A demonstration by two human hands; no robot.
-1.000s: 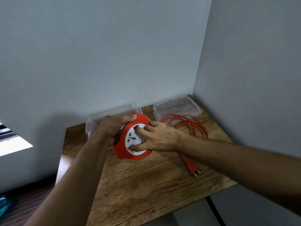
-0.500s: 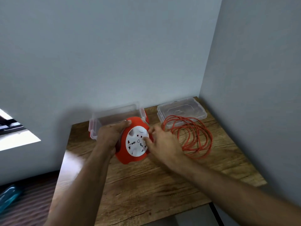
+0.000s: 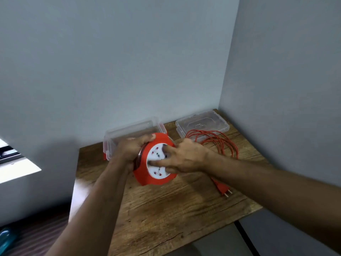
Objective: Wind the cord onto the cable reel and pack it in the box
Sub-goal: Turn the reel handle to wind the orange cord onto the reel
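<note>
A red cable reel [image 3: 145, 179] with a white socket face stands tilted on the wooden table [image 3: 166, 209]. My left hand [image 3: 130, 150] grips its back rim from the left. My right hand [image 3: 184, 157] lies across the white face, fingers pressed on it. The red cord [image 3: 221, 143] lies in loose loops to the right of the reel, and its red plug [image 3: 222, 189] rests on the table below my right forearm. A clear plastic box [image 3: 129, 133] stands behind the reel against the wall.
A clear lid [image 3: 203, 122] lies flat in the back right corner, partly under the cord loops. Grey walls close the table at the back and right. The table's front edge drops to the floor; a blue object [image 3: 5, 237] lies at far left.
My right hand has shifted from the reel's right edge onto its white face, and the face has turned. The plug shows again below my right forearm. The view has shifted slightly.
</note>
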